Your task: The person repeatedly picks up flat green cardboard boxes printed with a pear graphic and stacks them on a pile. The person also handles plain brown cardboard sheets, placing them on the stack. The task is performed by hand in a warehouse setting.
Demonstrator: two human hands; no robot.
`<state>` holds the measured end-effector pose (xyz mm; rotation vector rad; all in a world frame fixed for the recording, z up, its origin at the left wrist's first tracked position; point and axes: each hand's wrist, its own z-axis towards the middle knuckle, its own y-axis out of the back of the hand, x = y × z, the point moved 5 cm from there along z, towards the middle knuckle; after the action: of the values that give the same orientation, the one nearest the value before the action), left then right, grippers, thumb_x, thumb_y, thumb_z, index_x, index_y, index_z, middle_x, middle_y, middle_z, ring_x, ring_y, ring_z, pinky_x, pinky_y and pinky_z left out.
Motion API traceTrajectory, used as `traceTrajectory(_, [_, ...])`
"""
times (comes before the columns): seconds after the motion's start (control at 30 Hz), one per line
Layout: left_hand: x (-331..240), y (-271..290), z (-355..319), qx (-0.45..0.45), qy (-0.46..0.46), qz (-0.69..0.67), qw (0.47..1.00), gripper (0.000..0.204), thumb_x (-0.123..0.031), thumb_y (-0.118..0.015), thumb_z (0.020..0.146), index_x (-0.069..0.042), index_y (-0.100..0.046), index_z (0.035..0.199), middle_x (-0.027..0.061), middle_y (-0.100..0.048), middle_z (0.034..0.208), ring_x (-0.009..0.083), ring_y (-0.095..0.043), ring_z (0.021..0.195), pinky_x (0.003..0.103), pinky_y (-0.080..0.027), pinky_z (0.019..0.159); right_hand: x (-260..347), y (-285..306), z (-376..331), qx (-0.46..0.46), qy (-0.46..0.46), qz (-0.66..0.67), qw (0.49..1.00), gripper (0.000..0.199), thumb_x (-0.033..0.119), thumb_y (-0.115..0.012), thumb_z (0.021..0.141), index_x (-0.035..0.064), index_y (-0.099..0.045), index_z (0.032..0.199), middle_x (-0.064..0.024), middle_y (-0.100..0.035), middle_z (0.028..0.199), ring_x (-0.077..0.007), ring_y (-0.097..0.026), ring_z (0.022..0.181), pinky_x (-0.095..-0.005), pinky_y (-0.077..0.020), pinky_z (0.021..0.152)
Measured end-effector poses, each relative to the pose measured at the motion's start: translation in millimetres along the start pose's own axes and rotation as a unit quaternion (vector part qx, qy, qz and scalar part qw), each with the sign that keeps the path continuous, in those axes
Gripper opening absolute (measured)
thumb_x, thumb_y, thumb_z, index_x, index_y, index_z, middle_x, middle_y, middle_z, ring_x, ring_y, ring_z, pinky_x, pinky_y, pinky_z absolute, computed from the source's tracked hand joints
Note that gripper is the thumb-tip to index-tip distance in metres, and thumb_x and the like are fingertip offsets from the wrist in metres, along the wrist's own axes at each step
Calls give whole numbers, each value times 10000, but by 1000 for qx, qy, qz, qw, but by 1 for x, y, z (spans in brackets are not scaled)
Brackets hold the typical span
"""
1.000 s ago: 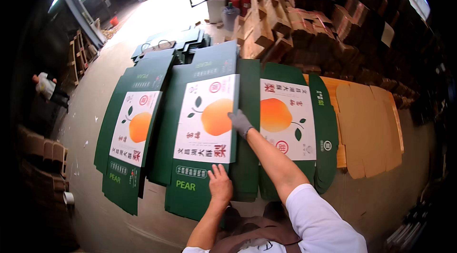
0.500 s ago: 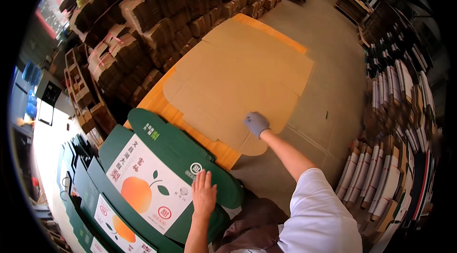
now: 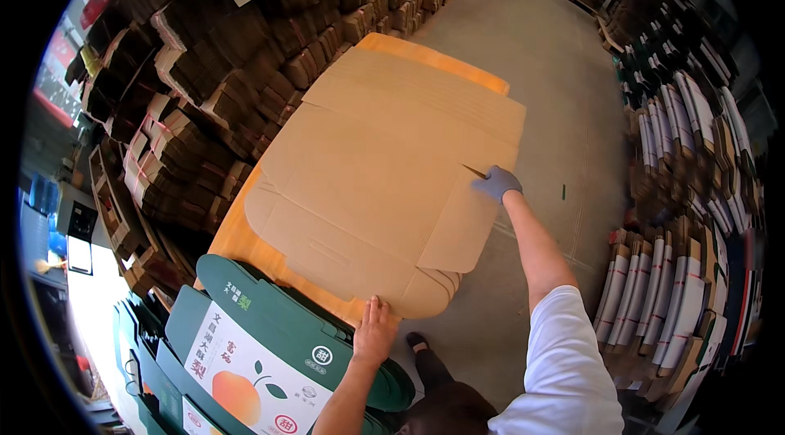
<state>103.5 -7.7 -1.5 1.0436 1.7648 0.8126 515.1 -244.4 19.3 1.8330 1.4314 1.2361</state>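
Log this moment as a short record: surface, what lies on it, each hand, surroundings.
Surface: wooden table
On it: tan cardboard sheet, creased into panels
Left hand: bare, fingers extended, at the sheet's near edge
Right hand: gloved, at the sheet's right edge; grip unclear
Lower left: green carton with an orange fruit picture, lying flat
Background: brown cardboard stacks at left; pale bundles at right

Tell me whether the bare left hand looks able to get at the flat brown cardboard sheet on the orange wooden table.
Probably yes: the bare left hand has its fingertips right by the near edge of the flat brown cardboard sheet, and nothing appears to block them.
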Motion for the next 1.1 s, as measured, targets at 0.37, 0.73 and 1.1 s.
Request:
traceTrajectory(0.37, [-9, 47, -22, -137, -15, -100, 985, 624, -353, -659, 912, -28, -466, 1409, 203, -411, 1503, 372, -436, 1358, 483, -406, 1073, 109, 118, -141, -143, 258, 178, 939, 264, 257, -687, 860, -2, -657, 906, -86, -604, 731, -179, -546, 667, -337, -465, 635])
traceTrajectory(0.73, [66, 242, -319, -409, -38, -680, 607, 621, -520, -302, 1067, -4, -566, 1294, 163, -685, 1184, 238, -674, 1073, 337, -523, 898, 320, 14, -600, -271, 643, -83, 712, 108, 103, -647, 811, 72, -562, 869, -139, -575, 742, -325, -637, 673, -425, -500, 578])
traceTrajectory(1.1, [175, -16, -518, -296, 280, -725, 555, 163, -88, -605, 911, -6, -694, 1021, 29, -684, 826, 106, -616, 661, 252, -474, 601, 218, -284, -699, 240, 651, -341, 634, 268, 281, -510, 910, 65, -638, 1004, -172, -647, 907, -352, -646, 804, -467, -510, 741])
